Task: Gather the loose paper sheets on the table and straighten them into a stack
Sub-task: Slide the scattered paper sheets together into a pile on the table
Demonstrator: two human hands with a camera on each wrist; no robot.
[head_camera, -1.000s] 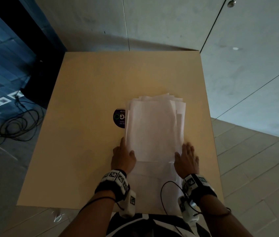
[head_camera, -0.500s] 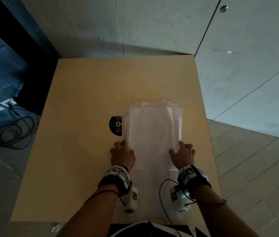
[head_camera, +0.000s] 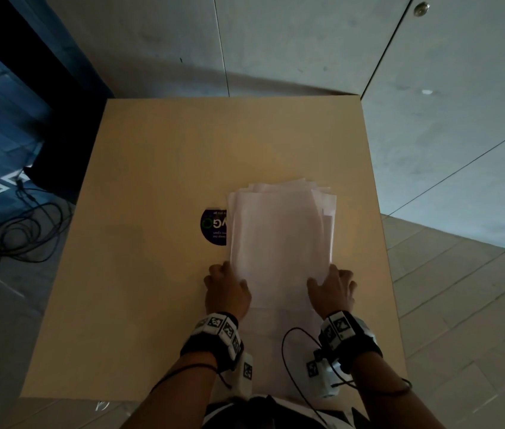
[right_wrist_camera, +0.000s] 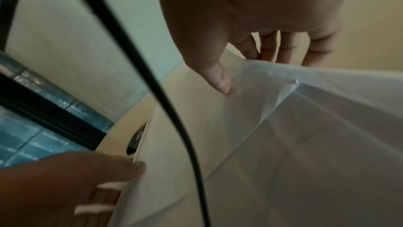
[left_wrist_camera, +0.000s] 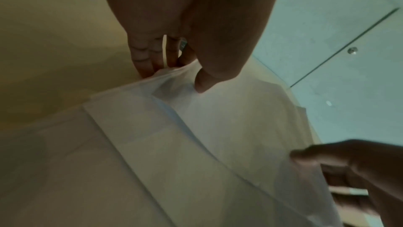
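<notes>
Paper sheets [head_camera: 280, 243], gathered but fanned at their far edge on the desk [head_camera: 152, 181]: your left hand [head_camera: 228, 292] and right hand [head_camera: 333, 292] each close a thumb-over, fingers-under pinching grip on opposite sides, likely so you can square them.

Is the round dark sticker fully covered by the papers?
No. In the head view, most of the sticker shows on the table left of the papers.

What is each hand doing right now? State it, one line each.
Left hand: grips the left edge of the paper sheets, thumb on top, fingers beneath.
Right hand: grips the right edge the same way.
</notes>
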